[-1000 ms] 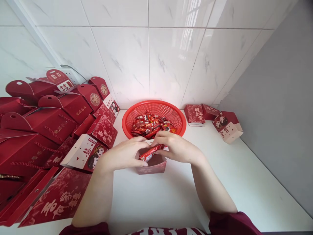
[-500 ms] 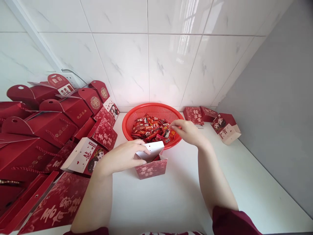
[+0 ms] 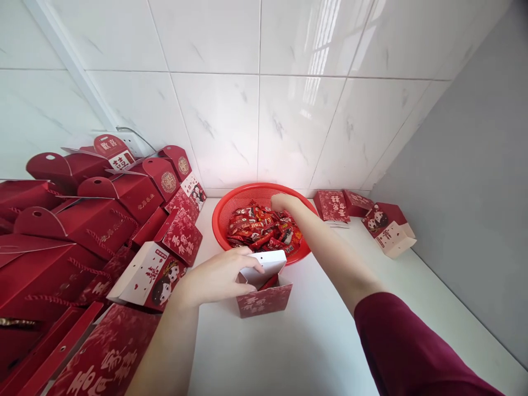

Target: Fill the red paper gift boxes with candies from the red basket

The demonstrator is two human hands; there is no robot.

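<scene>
Fingers and thumb of the left hand [image 3: 218, 279] hold an open red gift box [image 3: 266, 302] by its left side, in front of the red plastic basket [image 3: 217, 220]. Over the basket's wrapped snacks [image 3: 251, 224], the right hand [image 3: 282, 202] has its fingertips hidden; its grip cannot be told. 3 red cartons [image 3: 331, 205] sit rightward.

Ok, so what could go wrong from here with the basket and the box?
The right hand is in the red mesh basket with the forearm across its rim, so a bump might shift the basket.

The left hand grips the open gift box at one side, so it could twist.

Printed gift boxes crowd the left forearm; a sideways swing might knock them.
</scene>
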